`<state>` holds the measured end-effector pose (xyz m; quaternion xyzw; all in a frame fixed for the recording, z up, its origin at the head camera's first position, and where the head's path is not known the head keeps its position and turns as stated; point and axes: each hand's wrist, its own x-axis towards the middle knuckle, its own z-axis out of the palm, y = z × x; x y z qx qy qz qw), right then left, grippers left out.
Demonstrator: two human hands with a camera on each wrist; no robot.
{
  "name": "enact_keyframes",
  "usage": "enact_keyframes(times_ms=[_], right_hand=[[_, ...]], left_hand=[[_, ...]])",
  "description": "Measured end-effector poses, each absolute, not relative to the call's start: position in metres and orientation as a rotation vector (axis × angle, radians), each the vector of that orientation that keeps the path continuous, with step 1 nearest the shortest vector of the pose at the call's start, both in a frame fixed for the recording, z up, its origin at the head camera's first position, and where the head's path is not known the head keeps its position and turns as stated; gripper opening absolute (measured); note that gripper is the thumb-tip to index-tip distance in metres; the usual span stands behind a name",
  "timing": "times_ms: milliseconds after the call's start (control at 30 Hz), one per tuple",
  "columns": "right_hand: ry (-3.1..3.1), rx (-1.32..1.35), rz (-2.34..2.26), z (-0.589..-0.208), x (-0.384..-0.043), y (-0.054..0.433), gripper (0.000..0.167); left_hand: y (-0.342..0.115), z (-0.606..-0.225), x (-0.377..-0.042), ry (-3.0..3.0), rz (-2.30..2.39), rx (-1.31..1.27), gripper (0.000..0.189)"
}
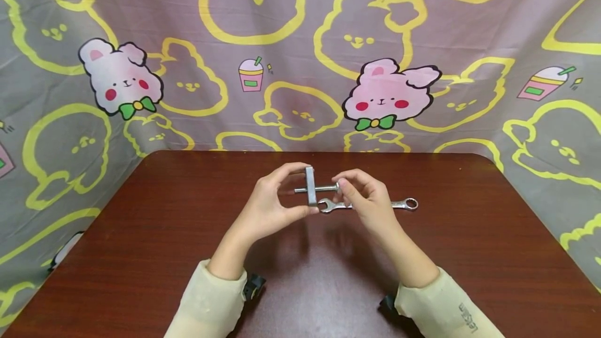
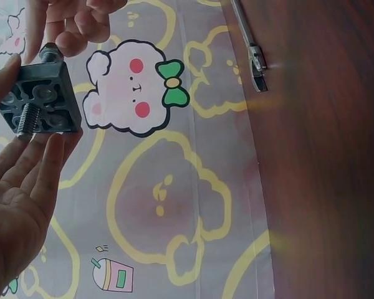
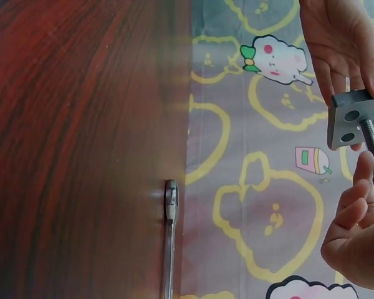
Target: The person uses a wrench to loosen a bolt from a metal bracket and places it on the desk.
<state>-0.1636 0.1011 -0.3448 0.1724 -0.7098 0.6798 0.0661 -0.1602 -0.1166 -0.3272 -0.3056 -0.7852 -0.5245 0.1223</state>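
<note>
My left hand (image 1: 268, 201) holds a square grey metal plate (image 1: 310, 186) on edge above the table, thumb below and fingers on top. A threaded bolt (image 1: 324, 189) runs through the plate's middle, its tip sticking out on the left. At the bolt's head end, my right hand (image 1: 368, 197) pinches with thumb and forefinger. Several round holes surround the bolt on the plate (image 3: 341, 128) in the right wrist view. Ribs and recesses mark the other face of the plate (image 2: 65, 99) in the left wrist view. Fingers partly cover the bolt's head.
A silver combination wrench (image 1: 400, 204) lies on the brown wooden table (image 1: 188, 239) behind my right hand, which hides part of its shaft. A patterned cloth (image 1: 300, 67) with cartoon bunnies hangs around the table's far side and flanks.
</note>
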Motion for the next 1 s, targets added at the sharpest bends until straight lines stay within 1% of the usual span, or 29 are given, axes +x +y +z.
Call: enact_keyframes(times_ms=[100,200,333,533,833,1000], right_hand=[[-2.14,0.487,2.062,-0.3451,-0.1627,0.1001,0.022],[-2.128,0.488,2.072,-0.3455,-0.1623,0.0996,0.02],[-2.106,0.57,2.025,-0.3458,-0.1619,0.0995,0.015],[-2.13,0.668,1.894,-0.3441,-0.1624,0.1,0.02],[-2.142,0.559,2.042,-0.3445,-0.1626,0.1006,0.019],[-2.128,0.511,2.02,-0.3454,-0.1624,0.0983,0.017]], left_hand=[[-0.1162,-0.3278,-0.1597,-2.293,-1.529,-0.894,0.069],[-0.1163,-0.328,-0.1592,-2.296,-1.526,-0.895,0.069],[-0.1175,-0.3272,-0.1603,-2.293,-1.511,-0.898,0.069],[-0.1197,-0.326,-0.1628,-2.276,-1.493,-0.9,0.069],[-0.1173,-0.3267,-0.1617,-2.283,-1.514,-0.908,0.069],[-0.1157,-0.3275,-0.1617,-2.292,-1.521,-0.907,0.07]])
